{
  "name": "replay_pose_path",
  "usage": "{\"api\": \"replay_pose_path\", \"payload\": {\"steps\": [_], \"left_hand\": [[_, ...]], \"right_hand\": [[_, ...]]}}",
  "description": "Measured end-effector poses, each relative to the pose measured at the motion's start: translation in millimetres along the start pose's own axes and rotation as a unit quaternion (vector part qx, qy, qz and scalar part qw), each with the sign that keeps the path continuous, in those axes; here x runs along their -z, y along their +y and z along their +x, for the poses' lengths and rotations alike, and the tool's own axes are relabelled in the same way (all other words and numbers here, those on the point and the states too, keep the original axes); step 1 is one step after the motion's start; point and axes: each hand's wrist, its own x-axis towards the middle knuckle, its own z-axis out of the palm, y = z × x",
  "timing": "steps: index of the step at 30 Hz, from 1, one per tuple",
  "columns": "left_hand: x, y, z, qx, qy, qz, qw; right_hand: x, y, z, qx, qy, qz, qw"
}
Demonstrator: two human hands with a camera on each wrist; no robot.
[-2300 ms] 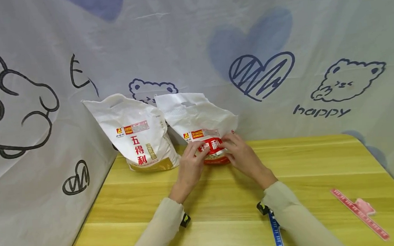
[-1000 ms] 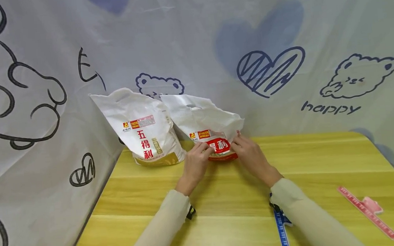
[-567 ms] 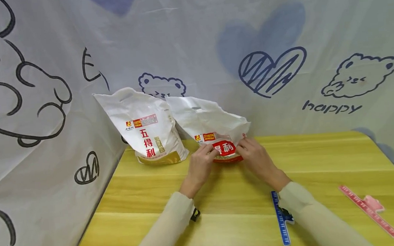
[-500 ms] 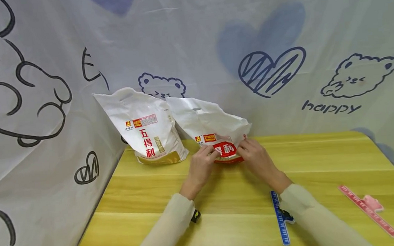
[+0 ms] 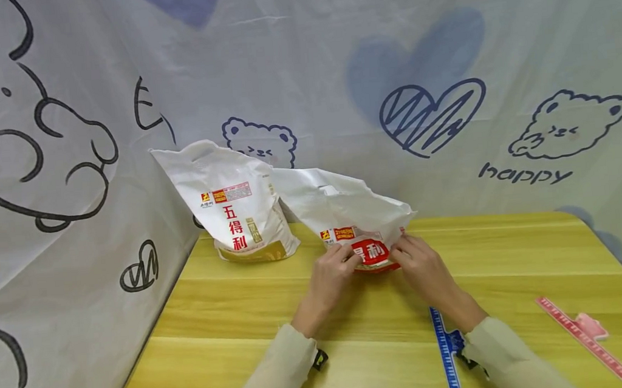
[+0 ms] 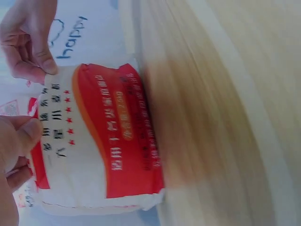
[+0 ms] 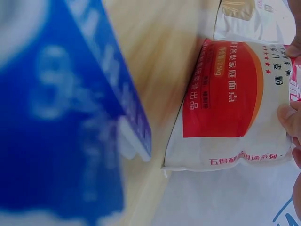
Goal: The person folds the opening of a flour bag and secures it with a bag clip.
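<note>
White-and-red bag [image 5: 369, 207]: stands on the desk toward its far edge, in front of both hands; slack white upper part slopes up and back to the left, with a slit near the top; front carries a red panel, and its lower part shows small red stars and "2.5kg" in the left wrist view.
Left hand [image 5: 333, 276]: fingers curled, thumb and fingertips pinching the bag's front at the left side of the red panel.
Right hand [image 5: 422, 264]: fingers curled too, pinching the bag at its right side edge, across the red panel from the other hand.
White-and-gold bag [image 5: 235, 209]: upright, just left of the first bag, red characters down its front and a gold band along the bottom; the two tops overlap in the head view, though whether they touch is unclear.
Blue ruler clip [image 5: 446, 360]: on the desk beside the right forearm; large and blurred in the right wrist view.
Pink ruler clip [image 5: 582, 338]: lies slantwise on the desk, well right of the right sleeve [image 5: 513, 361].
Yellow wood-grain desk [image 5: 378, 353]: carries both bags and both clips.
Pale cloth [image 5: 300, 55]: hangs behind and at the left, printed with bears, hearts and "happy".
</note>
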Motion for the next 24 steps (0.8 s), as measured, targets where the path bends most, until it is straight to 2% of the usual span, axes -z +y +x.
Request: {"api": "replay_pose_path", "payload": {"steps": [4, 15, 24], "left_hand": [[5.8, 9.7, 0.8, -0.003, -0.014, 0.0, 0.9999], [19.7, 28.0, 2.8, -0.021, -0.028, 0.013, 0.9993], [24.2, 41.1, 2.4, -0.029, -0.035, 0.007, 0.9989]], "right_hand": [[8.7, -5.8, -8.1, -0.009, -0.007, 0.007, 0.9999], [27.4, -14.6, -23.1, -0.018, -0.006, 0.017, 0.9997], [39.4, -18.1, -34.9, -0.018, -0.001, 0.021, 0.9996]]}}
